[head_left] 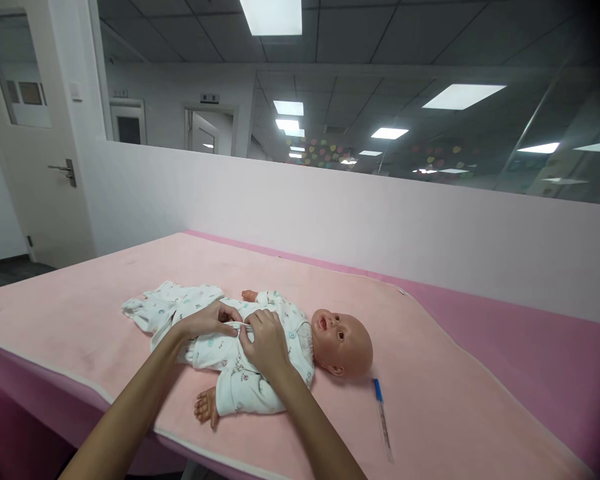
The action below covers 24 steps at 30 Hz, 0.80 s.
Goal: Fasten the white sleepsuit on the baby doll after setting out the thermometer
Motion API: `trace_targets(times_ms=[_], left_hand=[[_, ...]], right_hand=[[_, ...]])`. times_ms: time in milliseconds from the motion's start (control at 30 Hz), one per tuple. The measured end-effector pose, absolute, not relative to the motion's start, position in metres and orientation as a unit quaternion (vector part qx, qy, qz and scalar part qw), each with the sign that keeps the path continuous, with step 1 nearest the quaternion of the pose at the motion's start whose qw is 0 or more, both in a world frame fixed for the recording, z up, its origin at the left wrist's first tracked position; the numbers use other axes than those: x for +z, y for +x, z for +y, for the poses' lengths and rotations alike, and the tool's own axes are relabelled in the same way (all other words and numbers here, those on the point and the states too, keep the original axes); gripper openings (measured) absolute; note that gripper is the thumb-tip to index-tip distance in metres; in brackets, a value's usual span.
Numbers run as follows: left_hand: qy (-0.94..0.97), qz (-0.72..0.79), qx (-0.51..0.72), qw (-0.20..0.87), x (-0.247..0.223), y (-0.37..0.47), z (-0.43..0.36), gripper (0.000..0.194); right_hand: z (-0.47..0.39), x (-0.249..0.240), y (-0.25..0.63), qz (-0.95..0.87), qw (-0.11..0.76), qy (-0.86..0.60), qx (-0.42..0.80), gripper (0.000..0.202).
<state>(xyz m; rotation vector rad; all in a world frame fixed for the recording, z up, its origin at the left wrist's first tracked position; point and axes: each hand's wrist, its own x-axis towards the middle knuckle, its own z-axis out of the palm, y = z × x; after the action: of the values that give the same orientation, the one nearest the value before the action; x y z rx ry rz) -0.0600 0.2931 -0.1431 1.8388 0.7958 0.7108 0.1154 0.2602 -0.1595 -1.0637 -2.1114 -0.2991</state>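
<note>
Nearest me, the pink blanket point(430, 400) hangs over the table's near edge, with a thin blue-capped thermometer point(383, 417) lying loose on it to the right, just beside the doll's head and apart from both my hands. Next comes the baby doll point(343, 340), flat on its back across my view, head to the right, legs to the left, one bare hand sticking out toward me; laid that way, I judge, so the front of its suit faces up and both my hands can meet on it. My left hand point(207, 321) comes in from the left and my right hand point(265, 343) from the near side, both resting on the chest of the white printed romper point(240, 387). The fingertips of both are pinched together on the fabric at the front closure, thumbs against forefingers, the two pinches almost touching; whether a snap sits between them I cannot tell. Romper legs trail off left, empty-looking. Farther on, the pink partition wall point(380, 220), with glass above, and a white door point(35, 147) at far left.
</note>
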Motion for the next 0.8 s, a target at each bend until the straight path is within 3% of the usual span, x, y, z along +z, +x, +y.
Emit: trace_targets(times_ms=[300, 567, 800], left_hand=[[0.745, 0.325, 0.307, 0.496, -0.1436, -0.0592, 0.2933, 0.023], [0.690, 0.327, 0.340, 0.549, -0.1454, -0.0592, 0.2926, 0.041], [0.676, 0.311, 0.340, 0.575, -0.1406, -0.0603, 0.2893, 0.035]], right_hand=[[0.2610, -0.1611, 0.1147, -0.816, 0.378, -0.418, -0.128, 0.008], [0.2608, -0.1606, 0.1142, -0.813, 0.383, -0.420, -0.129, 0.008], [0.2614, -0.1614, 0.1141, -0.805, 0.389, -0.428, -0.131, 0.009]])
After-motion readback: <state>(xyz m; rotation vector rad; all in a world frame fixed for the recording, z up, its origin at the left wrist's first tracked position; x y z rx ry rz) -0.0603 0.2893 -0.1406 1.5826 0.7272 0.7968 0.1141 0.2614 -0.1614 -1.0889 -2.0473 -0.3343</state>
